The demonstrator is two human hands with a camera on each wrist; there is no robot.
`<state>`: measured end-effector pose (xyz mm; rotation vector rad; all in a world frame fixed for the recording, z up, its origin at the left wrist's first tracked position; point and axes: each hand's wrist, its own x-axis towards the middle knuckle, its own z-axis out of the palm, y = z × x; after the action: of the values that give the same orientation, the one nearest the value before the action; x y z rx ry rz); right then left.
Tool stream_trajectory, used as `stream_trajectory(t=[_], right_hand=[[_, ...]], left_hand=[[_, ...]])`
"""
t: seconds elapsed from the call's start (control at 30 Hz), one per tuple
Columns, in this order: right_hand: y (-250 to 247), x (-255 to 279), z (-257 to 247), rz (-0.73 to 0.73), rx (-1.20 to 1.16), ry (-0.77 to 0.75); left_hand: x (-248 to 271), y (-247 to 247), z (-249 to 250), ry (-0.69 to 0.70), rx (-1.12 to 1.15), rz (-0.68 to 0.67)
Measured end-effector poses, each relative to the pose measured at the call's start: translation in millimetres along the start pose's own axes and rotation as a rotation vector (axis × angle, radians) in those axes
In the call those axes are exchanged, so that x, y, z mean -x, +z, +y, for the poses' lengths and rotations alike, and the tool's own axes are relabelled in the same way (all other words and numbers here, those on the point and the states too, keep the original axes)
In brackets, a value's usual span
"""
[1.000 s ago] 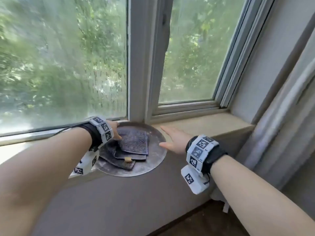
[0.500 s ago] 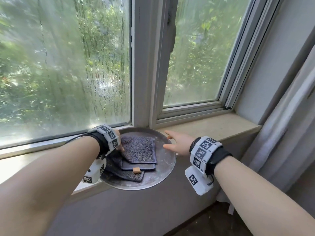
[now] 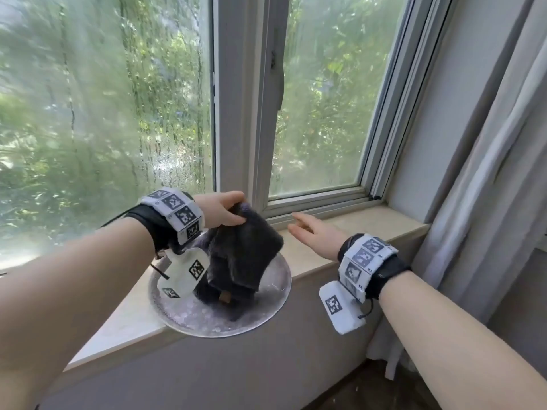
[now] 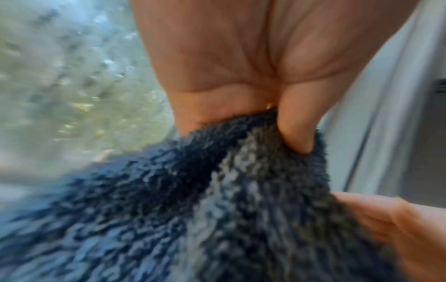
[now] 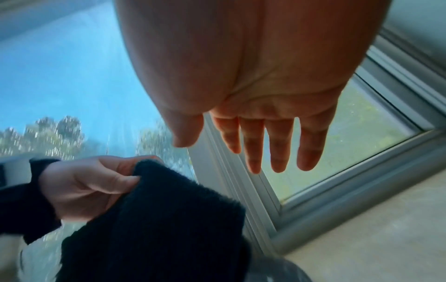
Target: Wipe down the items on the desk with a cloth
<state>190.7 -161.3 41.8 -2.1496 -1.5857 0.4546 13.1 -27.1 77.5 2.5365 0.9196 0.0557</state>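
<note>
Plate (image 3: 266, 309) partly hidden beneath hanging cloth (image 3: 242, 255), left wrist view motion-blurred, forearms cropped.

Round metal tray (image 3: 275, 294) overhanging stone sill (image 3: 349, 229); wet window (image 3: 103, 113) behind; grey curtain (image 3: 488, 173) at rt.

Head cam sits high, looking forward and down at the beige stone windowsill (image 3: 355, 229) and the grey-framed window (image 3: 242, 113), both forearms in frame. Left wrist cam is jammed right up against the left hand (image 4: 241, 66) and the fuzzy dark blue-grey cloth (image 4: 193, 209), aimed at the glass. Right wrist cam looks along the right hand (image 5: 253, 95) toward the window's far right corner. All three catch that cloth.
</note>
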Motion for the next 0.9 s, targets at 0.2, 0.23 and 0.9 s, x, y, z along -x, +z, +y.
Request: stream_trajectory(t=[0.2, 0.23, 0.9], right_hand=[[-42, 51, 22, -0.006, -0.408, -0.047], [-45, 64, 31, 0.027, -0.534, -0.028], [-143, 430, 243, 0.925, -0.957, 0.205]], left_hand=[[8, -12, 100, 0.374, 0.179, -0.059], [6, -8, 118, 0.408, 0.178, -0.048], [53, 246, 471, 0.693, 0.639, -0.589]])
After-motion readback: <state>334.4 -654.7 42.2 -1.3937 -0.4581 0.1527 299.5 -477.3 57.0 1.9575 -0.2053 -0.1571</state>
